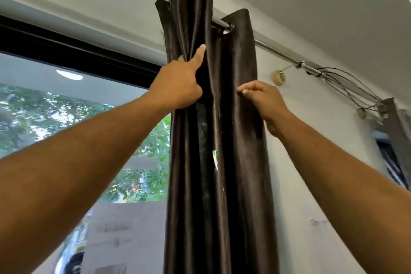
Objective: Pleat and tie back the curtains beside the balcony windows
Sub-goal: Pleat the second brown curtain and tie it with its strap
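Dark brown satin eyelet curtain (240, 140) bunched into narrow vertical folds, hung from the polished steel rod (278, 52) beside the black-framed balcony window (66, 118). Gathered against the white wall (311, 162), just right of the glass. Left hand (178, 87) raised high, thumb stretched upward along a fold, fingers curled round the 3 left-most pleats and holding them together. Right hand (264, 102) lower and to the right, fingertips (241, 91) pinching the outer right fold of the same curtain in a narrow grip. Small torn slit (215, 160) showing light halfway down 1 middle fold. Thin black cables (347, 80) looped along the rod's far right end. Green foliage visible beyond the pane.
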